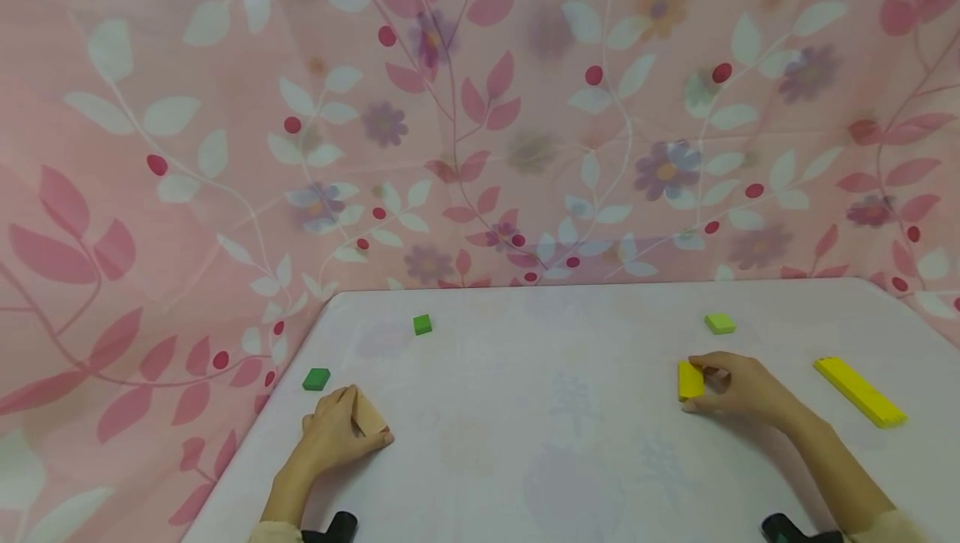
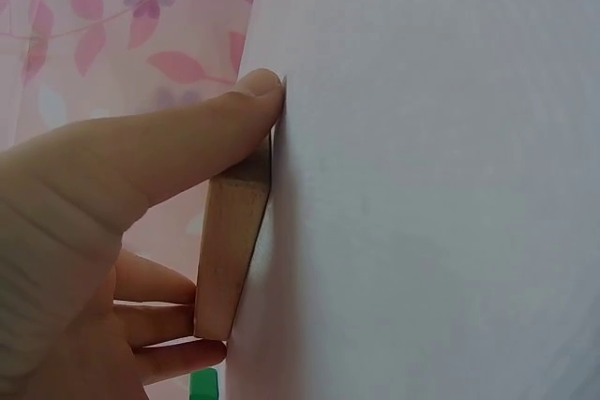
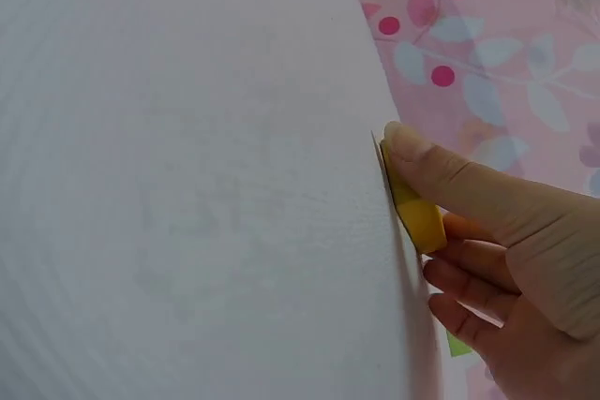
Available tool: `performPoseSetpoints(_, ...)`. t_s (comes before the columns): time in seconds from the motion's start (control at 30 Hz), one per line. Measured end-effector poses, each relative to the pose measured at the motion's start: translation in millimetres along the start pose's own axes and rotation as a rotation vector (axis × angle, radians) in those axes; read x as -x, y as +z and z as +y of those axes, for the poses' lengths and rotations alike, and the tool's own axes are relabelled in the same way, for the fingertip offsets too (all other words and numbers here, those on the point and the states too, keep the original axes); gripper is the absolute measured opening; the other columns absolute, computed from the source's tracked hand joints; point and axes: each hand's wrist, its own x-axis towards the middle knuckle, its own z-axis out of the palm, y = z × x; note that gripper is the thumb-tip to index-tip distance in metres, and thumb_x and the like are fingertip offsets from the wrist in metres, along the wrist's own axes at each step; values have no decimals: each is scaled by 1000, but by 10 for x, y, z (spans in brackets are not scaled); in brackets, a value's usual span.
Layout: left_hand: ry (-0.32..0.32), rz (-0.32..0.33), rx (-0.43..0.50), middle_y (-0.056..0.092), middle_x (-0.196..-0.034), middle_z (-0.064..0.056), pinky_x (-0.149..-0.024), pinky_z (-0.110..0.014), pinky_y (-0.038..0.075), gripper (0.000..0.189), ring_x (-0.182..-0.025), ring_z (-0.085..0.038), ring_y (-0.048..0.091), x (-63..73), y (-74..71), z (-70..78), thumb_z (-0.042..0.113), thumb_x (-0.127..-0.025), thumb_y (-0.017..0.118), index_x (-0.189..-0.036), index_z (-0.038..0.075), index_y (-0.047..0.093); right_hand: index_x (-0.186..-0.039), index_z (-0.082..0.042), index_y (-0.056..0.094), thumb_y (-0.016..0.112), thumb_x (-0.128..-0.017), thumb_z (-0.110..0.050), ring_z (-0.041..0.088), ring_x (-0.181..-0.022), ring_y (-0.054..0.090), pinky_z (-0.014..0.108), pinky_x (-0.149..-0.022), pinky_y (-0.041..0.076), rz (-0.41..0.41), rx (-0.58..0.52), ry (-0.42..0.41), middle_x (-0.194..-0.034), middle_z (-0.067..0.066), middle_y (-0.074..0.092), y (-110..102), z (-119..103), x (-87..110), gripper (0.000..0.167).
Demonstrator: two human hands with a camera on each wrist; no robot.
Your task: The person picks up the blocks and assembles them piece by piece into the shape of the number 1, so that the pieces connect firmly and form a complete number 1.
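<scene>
On the left of the white table, my left hand (image 1: 335, 433) holds a flat wooden block (image 1: 369, 415) between thumb and fingers. The left wrist view shows the wooden block (image 2: 230, 250) with the thumb at one end and fingertips at the other. To the right, my right hand (image 1: 738, 389) pinches a small yellow block (image 1: 688, 381), thumb on the near side and fingers on the far side. In the right wrist view this yellow block (image 3: 417, 217) is close against the tabletop, partly hidden by the thumb.
Beyond my left hand lies a green block (image 1: 317, 379), with a smaller green cube (image 1: 422, 324) farther back. A light green block (image 1: 720, 323) sits behind my right hand. A long yellow bar (image 1: 860, 391) lies to its right. Flowered pink cloth (image 1: 525, 151) hangs behind the table (image 1: 487, 360).
</scene>
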Motion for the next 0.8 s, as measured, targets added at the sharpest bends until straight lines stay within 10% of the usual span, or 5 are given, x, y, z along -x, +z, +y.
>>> performPoseSetpoints(0.33,-12,13,50,43,-133,-30,-85,-62,33,105,-125,-45,34,-7,22,-104,57,-66,75,-134,-15,38,-121,-1,61,81,-71,-36,31,-101,55,22,-79,47,75,-51,62,-119,19,61,72,86,90,64)
performPoseSetpoints(0.8,87,38,122,55,-104,-19,-80,-49,45,98,-96,-33,50,20,-40,-284,43,-51,89,-127,-6,53,-123,-2,61,80,-73,-35,25,-105,54,14,-80,43,87,-83,50,-122,19,60,78,125,99,62)
